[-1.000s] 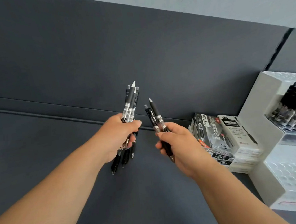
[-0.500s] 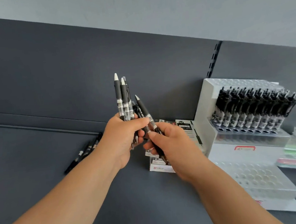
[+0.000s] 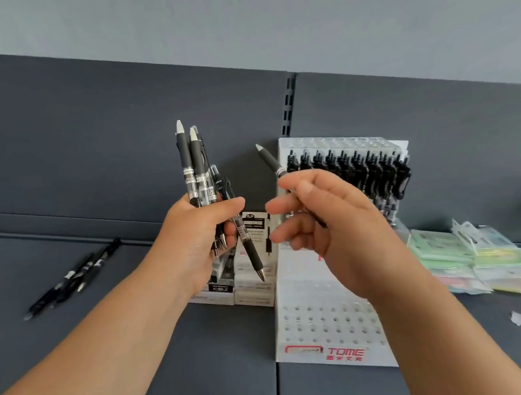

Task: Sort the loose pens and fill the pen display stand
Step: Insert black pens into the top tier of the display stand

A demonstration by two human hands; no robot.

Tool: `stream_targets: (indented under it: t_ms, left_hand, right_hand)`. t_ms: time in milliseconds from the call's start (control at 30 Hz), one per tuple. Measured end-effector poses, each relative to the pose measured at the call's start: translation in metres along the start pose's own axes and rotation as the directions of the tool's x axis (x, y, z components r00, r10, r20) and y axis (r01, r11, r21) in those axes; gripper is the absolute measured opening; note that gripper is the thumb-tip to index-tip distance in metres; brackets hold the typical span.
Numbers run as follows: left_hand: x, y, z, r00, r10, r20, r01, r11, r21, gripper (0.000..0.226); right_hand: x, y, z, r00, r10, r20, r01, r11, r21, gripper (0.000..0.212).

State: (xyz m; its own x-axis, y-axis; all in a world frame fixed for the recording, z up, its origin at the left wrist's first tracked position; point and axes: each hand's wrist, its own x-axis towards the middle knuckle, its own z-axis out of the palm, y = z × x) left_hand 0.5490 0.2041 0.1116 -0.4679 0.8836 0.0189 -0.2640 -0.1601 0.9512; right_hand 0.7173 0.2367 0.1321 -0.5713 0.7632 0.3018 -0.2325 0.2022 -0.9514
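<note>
My left hand [image 3: 199, 238] grips a bundle of several black pens [image 3: 198, 171], most upright, one slanting down to the right below my fingers. My right hand [image 3: 325, 223] holds a single black pen [image 3: 269, 159] whose tip points up and left; its fingers are loosely spread in front of the white pen display stand [image 3: 322, 325]. The stand's upper tier holds a row of several black pens [image 3: 351, 166]. Its lower tier shows rows of bare holes. A few loose black pens [image 3: 73, 279] lie on the dark shelf at the left.
Boxes of pens [image 3: 254, 280] stand between my hands and the stand's left side. Pastel packets [image 3: 469, 260] are piled to the right of the stand. A scrap of white paper [image 3: 520, 318] lies near the right edge. A dark back panel [image 3: 88, 143] rises behind.
The view has swung right, bringing the whole stand into view. My right hand has drawn apart from the left, carrying one pen to the stand. One pen now slants from the bundle.
</note>
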Motion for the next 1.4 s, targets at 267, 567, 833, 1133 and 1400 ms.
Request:
stream_targets:
  t_ms: [267, 567, 833, 1133, 1400]
  left_hand:
    - [-0.015, -0.008, 0.033, 0.999, 0.009, -0.043, -0.008, 1.0, 0.003, 0.018]
    - [-0.018, -0.008, 0.034, 0.999, 0.024, -0.032, -0.022, 0.998, 0.062, 0.018]
    - [-0.011, -0.008, 0.028, 0.999, 0.023, 0.027, -0.026, 0.994, 0.103, 0.017]
    - [-0.002, -0.002, 0.02, 0.996, 0.005, 0.087, -0.012, 0.996, 0.09, 0.016]
    - [-0.002, 0.004, 0.022, 0.996, -0.022, 0.082, 0.017, 0.998, 0.054, 0.019]
  right_hand:
    - [-0.003, -0.021, -0.049, 0.976, -0.003, 0.219, -0.024, 0.992, 0.12, 0.049]
    - [0.016, -0.024, -0.045, 0.958, -0.217, -0.185, 0.121, 0.898, -0.424, 0.017]
    - [0.036, -0.009, -0.035, 0.915, -0.331, -0.231, 0.171, 0.837, -0.52, 0.012]
    - [0.041, 0.018, -0.023, 0.94, -0.223, -0.258, -0.036, 0.688, -0.725, 0.01]
    - [0.037, 0.02, -0.019, 0.939, -0.198, -0.281, -0.12, 0.578, -0.807, 0.023]
